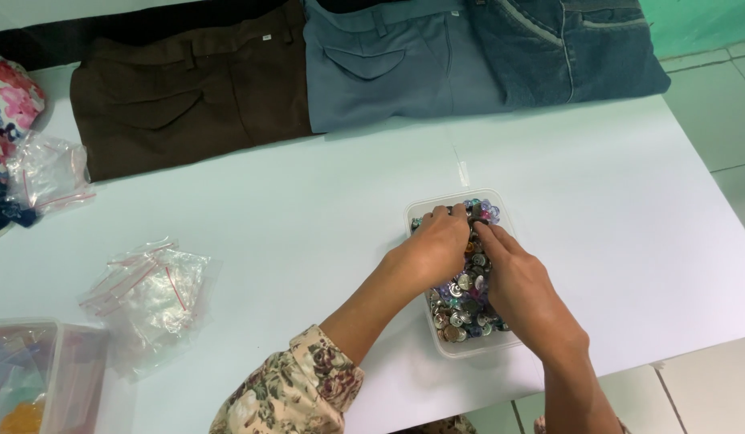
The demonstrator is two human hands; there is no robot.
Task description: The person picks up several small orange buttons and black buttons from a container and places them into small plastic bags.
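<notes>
Floral sleeve (296,394) on left forearm. Left hand (432,245) and right hand (521,285) both palm-down over clear plastic tub (461,347), fingers curled into mixed buttons (461,309); grip on any single button cannot be determined. Tub sits on white table (613,225). Zip bags (151,289) at left. Far edge: brown trousers (187,104), blue trousers (396,72), jeans (565,48).

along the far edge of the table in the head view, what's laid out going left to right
floral cloth → clear plastic bag → brown trousers → grey-blue trousers → blue jeans
</notes>
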